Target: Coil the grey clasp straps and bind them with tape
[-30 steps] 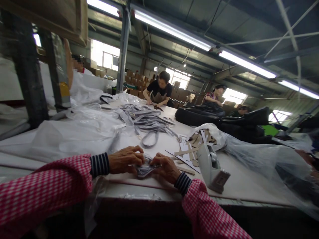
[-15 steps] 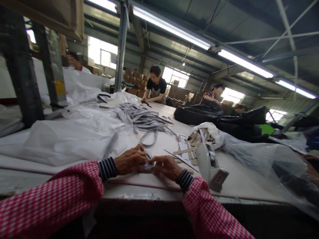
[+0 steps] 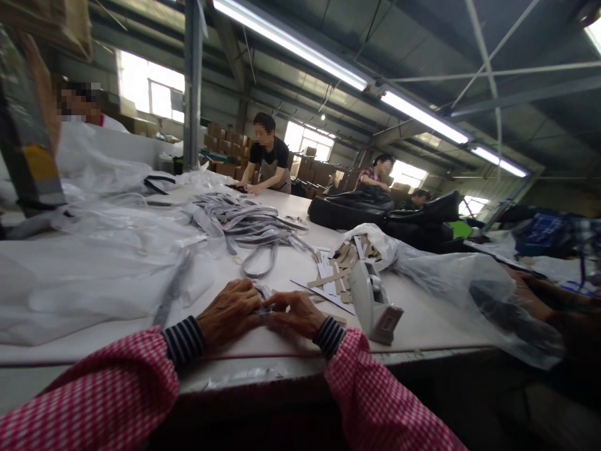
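Note:
Low over the front of the table, my left hand (image 3: 229, 315) and my right hand (image 3: 297, 313) meet around a small coiled bundle of grey strap (image 3: 261, 290). The fingers of both hands are bent and pressed on the bundle from either side; they hide most of it. Just beyond the hands a loop of grey strap (image 3: 260, 266) lies on the white tabletop. It runs back to a large tangled pile of grey straps (image 3: 246, 219). To the right of my right hand stands a grey tape dispenser (image 3: 367, 297).
White and brown card strips (image 3: 331, 279) lie beside the dispenser, some spilling from a clear plastic bag (image 3: 387, 241). Plastic sheeting (image 3: 94, 282) covers the left side. Black padded cases (image 3: 347, 213) sit at the back right. A co-worker (image 3: 270, 156) leans over the far edge.
The head view has swung to the right, so the scene sits further left. My hands stay at the strap bundle, and the left hand now covers more of it.

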Demonstrator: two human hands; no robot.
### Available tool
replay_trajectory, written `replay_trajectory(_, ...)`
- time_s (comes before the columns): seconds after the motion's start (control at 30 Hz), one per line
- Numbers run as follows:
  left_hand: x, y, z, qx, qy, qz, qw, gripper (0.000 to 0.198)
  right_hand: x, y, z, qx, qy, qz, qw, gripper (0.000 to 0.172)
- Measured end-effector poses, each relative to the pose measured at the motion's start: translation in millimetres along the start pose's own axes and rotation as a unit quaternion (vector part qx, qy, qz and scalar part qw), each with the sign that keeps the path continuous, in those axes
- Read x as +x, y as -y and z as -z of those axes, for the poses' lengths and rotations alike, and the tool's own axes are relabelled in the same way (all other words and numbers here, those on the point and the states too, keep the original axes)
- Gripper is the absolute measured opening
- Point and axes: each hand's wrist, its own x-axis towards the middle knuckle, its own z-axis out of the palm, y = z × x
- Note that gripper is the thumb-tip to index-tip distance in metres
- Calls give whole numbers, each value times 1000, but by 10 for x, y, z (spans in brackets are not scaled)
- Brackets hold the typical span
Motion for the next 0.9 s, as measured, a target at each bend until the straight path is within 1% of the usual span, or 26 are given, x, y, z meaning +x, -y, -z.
replay_trajectory(0.07, -21, 28, -47, -14, -16, 1, 1000, 18, -57, -119, 182, -5, -18, -7, 1000, 23)
replay_trajectory(0.13, -31, 72, -53, -47, -29, 19, 998, 17, -150, -240, 359, -43, -54, -40, 997, 21)
replay_trajectory(0.2, -20, 122, -3, -113, -58, 72, 989, 18, -264, -327, 464, -92, -60, -68, 992, 17)
replay_trajectory(0.23, -7, 143, 43, -161, -82, 114, 977, 20, -319, -351, 477, -116, -53, -77, 989, 14)
replay_trajectory(0.27, 9, 160, 100, -224, -109, 162, 955, 22, -366, -361, 463, -141, -43, -83, 986, 12)
replay_trajectory(0.3, 26, 172, 162, -299, -133, 212, 921, 26, -401, -360, 427, -165, -33, -87, 982, 10)
replay_trajectory(0.37, 58, 180, 280, -457, -165, 284, 827, 33, -426, -334, 319, -211, -17, -93, 973, 10)
replay_trajectory(0.4, 70, 180, 322, -524, -177, 300, 777, 35, -416, -317, 264, -232, -10, -93, 968, 11)
replay_trajectory(0.43, 79, 180, 349, -577, -188, 306, 734, 36, -396, -302, 216, -251, -3, -92, 963, 13)
replay_trajectory(0.47, 84, 182, 357, -612, -200, 306, 702, 36, -369, -292, 182, -268, 5, -89, 959, 16)
replay_trajectory(0.5, 86, 188, 347, -634, -209, 301, 681, 36, -341, -287, 161, -282, 13, -84, 956, 17)
replay_trajectory(0.57, 80, 207, 289, -662, -212, 295, 655, 33, -295, -292, 155, -304, 25, -80, 949, 18)
replay_trajectory(0.73, 56, 238, 124, -707, -175, 314, 609, 35, -270, -326, 209, -327, 14, -105, 939, 18)
replay_trajectory(0.8, 53, 231, 101, -715, -171, 318, 598, 36, -275, -323, 213, -324, 12, -110, 940, 17)
replay_trajectory(0.9, 55, 230, 92, -717, -165, 316, 599, 36, -287, -309, 207, -310, 16, -103, 945, 17)
